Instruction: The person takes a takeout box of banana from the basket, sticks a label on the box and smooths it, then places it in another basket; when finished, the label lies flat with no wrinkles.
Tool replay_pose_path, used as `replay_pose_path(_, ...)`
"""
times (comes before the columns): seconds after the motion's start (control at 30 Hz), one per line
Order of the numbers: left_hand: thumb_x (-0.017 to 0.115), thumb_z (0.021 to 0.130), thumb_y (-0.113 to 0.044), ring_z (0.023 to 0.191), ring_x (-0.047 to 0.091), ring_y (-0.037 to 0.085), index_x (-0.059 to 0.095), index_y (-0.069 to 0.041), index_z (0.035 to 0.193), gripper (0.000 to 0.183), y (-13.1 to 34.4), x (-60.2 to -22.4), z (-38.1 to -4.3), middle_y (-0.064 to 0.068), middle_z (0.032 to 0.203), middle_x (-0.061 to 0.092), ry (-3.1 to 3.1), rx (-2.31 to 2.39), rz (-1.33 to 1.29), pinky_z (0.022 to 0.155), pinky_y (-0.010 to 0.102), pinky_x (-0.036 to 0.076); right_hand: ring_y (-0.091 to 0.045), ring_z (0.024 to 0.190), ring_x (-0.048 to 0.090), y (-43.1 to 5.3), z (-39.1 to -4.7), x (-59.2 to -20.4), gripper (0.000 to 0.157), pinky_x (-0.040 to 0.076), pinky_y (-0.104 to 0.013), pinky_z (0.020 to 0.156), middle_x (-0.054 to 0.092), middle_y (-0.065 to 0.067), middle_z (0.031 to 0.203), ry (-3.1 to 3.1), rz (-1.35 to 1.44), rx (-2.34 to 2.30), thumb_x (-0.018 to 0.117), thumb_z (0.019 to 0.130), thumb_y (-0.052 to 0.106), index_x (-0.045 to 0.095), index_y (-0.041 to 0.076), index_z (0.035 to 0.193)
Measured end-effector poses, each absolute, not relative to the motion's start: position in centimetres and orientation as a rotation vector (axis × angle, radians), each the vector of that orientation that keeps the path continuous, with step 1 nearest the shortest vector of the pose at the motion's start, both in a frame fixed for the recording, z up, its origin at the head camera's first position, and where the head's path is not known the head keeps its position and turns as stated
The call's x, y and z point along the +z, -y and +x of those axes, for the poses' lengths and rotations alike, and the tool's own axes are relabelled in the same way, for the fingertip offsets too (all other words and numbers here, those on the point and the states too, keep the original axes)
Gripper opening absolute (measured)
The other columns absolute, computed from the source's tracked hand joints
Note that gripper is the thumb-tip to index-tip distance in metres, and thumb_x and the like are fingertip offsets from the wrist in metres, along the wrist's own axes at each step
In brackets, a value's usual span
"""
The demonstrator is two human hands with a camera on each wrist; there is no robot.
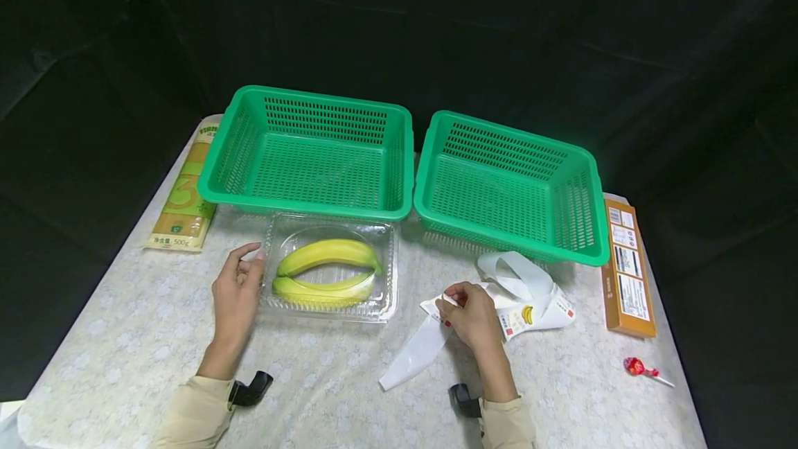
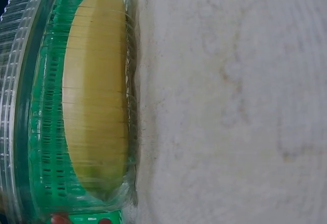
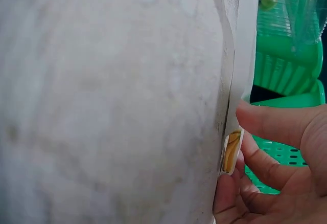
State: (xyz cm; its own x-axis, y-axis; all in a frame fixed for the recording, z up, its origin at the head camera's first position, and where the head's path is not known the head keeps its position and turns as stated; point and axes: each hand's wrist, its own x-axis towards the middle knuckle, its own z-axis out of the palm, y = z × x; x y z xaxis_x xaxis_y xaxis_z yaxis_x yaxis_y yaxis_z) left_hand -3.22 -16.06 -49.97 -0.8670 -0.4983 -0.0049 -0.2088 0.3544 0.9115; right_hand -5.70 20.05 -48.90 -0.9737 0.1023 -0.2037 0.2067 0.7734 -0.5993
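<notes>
Two bananas (image 1: 329, 256) lie inside a closed clear plastic box (image 1: 388, 302) in front of the left basket. My left hand (image 1: 237, 289) is at the box's left side, its loosely bent fingers right at the edge. In the left wrist view, one banana (image 2: 97, 96) shows through the ribbed clear wall. My right hand (image 1: 470, 314) pinches a white strip of banana stickers (image 1: 414, 355) between thumb and fingers. A sticker with a banana picture (image 3: 232, 151) shows beside the fingertips in the right wrist view. More of the strip (image 1: 542, 289) lies looped and folded right of that hand.
Two green plastic baskets, left (image 1: 305, 210) and right (image 1: 511, 231), stand at the back. A yellow-green 500 g food packet (image 1: 183, 192) lies at the left, and an orange-brown box (image 1: 628, 269) at the right. A red-wrapped lollipop (image 1: 636, 367) lies near the patterned tablecloth's right edge.
</notes>
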Motion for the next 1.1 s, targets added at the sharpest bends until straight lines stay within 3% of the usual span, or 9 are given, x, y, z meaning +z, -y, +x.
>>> replay_pose_path(0.2, 0.055, 0.102, -0.033, 0.048, 0.040, 0.005, 0.065, -0.014, 0.130, 0.035, 15.97, -49.92, -3.27, -0.012, 0.067, 0.052, 2.347, -1.495, 0.613, 0.050, 0.025, 0.036, -0.023, 0.086, 0.059, -19.90, -5.71, -49.28, 0.016, 0.043, -0.033, 0.075, 0.065, -0.013, 0.095, -2.848, 0.227, -0.985, 0.072, 0.087, 0.016, 0.070, 0.004, 0.098)
replay_pose_path(0.5, 0.054, 0.103, -0.033, 0.047, 0.040, 0.006, 0.064, -0.012, 0.130, 0.036, 15.89, -49.99, -3.21, -0.004, 0.069, 0.054, 2.348, -1.483, 0.593, 0.049, 0.025, 0.035, -0.020, 0.081, 0.056, -20.26, -5.46, -48.90, 0.014, 0.043, -0.031, 0.070, 0.065, -0.012, 0.093, -2.784, 0.227, -1.044, 0.065, 0.092, 0.017, 0.064, 0.004, 0.098)
replay_pose_path(1.1, 0.054, 0.103, -0.034, 0.049, 0.042, 0.005, 0.065, -0.015, 0.130, 0.035, 15.94, -49.96, -3.21, -0.004, 0.070, 0.055, 2.348, -1.493, 0.620, 0.052, 0.025, 0.037, -0.018, 0.079, 0.060, -20.35, -5.55, -48.84, 0.014, 0.044, -0.029, 0.068, 0.068, -0.012, 0.092, -2.753, 0.229, -1.065, 0.063, 0.094, 0.018, 0.063, 0.006, 0.100)
